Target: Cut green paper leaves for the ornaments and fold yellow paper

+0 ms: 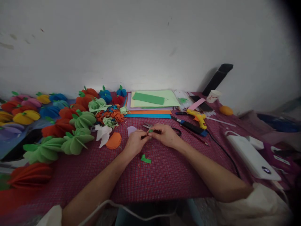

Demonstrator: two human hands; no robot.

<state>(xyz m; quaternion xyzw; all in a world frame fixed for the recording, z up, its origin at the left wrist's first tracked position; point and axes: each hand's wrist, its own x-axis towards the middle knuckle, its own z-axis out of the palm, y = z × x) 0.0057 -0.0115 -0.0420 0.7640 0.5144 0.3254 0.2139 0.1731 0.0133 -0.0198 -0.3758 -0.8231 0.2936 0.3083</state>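
Observation:
My left hand (134,142) and my right hand (164,134) meet at the middle of the table, fingers pinched together over a small green paper piece (150,131). A thin dark stick seems to run between the fingertips, too small to name. Scissors (147,126) lie just behind my right hand, their black handle (176,131) showing past my knuckles. A folded green paper scrap (146,159) lies on the cloth below my hands. An orange paper disc stack (113,141) and a lilac paper piece (131,129) lie to the left of my left hand.
Many coloured paper pumpkins (77,140) crowd the left side. Coloured paper sheets (152,102) lie at the back. A yellow glue gun (199,118), a utility knife (190,125), a paper cup (213,95), a phone (201,103) and a white device (252,158) sit on the right of the red checked cloth (150,179).

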